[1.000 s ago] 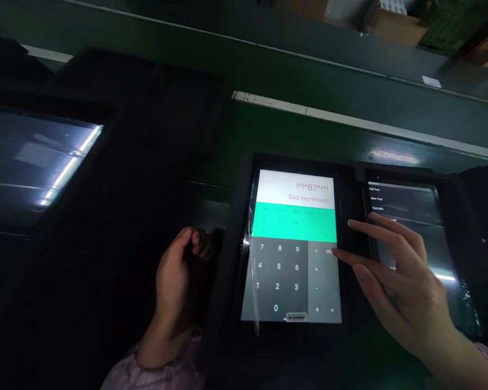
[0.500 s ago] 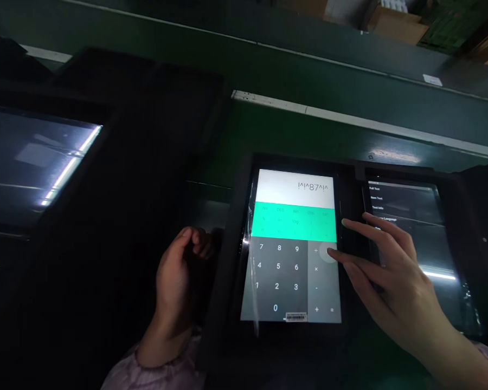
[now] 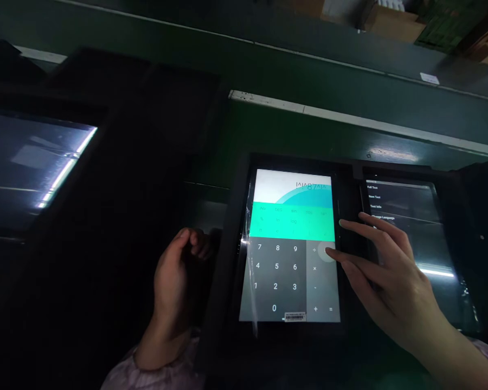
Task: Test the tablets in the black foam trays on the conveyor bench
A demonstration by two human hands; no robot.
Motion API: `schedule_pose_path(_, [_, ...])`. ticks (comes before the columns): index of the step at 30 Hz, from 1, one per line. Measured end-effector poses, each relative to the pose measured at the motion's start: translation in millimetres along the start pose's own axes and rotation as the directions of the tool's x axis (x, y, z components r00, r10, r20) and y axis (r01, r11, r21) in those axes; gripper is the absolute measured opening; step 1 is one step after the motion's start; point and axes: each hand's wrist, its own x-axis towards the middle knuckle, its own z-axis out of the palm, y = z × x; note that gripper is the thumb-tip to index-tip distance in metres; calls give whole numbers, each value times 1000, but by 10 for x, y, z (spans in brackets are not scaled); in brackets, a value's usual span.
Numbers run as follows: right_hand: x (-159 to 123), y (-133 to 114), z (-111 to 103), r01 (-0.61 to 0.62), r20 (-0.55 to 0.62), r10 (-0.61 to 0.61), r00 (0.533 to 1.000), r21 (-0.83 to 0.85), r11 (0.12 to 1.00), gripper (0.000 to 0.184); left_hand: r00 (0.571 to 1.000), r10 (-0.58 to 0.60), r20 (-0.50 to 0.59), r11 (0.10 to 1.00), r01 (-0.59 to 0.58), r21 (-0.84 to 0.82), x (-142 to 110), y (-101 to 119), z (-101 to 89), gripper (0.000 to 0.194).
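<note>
A lit tablet (image 3: 285, 279) in a black frame shows a calculator, with a text line at the top and a blue arc spreading over the white and green area. My right hand (image 3: 394, 287) reaches over it from the right, fingers apart and holding nothing. One fingertip touches the screen by the divide key, inside a pale round touch mark. A barcode label (image 3: 295, 317) sits at the tablet's lower edge. Left of the tablet, my left hand (image 3: 174, 276) rests with curled fingers, closed. Its palm side lies in shadow, and no object shows in it.
A second tablet (image 3: 427, 244) with a dark text menu lies on the right, partly under my right hand. At the left is a large dark glossy screen (image 3: 36, 162). Pale strips (image 3: 309, 111) cross the green surface. Cardboard boxes (image 3: 392, 23) stand at the far right.
On the calculator, a blue arc has appeared at the top right of the screen. The fingertip stays on the same spot. The whole view has shifted slightly.
</note>
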Motion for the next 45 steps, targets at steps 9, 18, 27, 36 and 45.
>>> schedule_pose_path(9, [-7, -6, -26, 5, -58, -4, 998, 19, 1000, 25, 998, -33, -53, 998, 36, 53, -51, 66, 35, 40])
schedule_pose_path(18, [184, 18, 47, 55, 4, -55, 999, -104, 993, 29, 998, -46, 42, 999, 46, 0, -94, 55, 71, 40])
schedule_pose_path(27, [179, -9, 107, -18, 34, 23, 999, -130, 991, 33, 1000, 2, 21, 998, -3, 68, -72, -3, 18, 36])
schedule_pose_path(36, [190, 12, 127, -17, 39, 21, 999, -106, 994, 36, 936, 297, 188, 909, -338, 245, -121, -125, -180, 35])
schedule_pose_path(45, [252, -124, 56, 84, -5, -84, 996, 8, 996, 32, 765, 365, 531, 710, -597, 372, -300, -75, -248, 27])
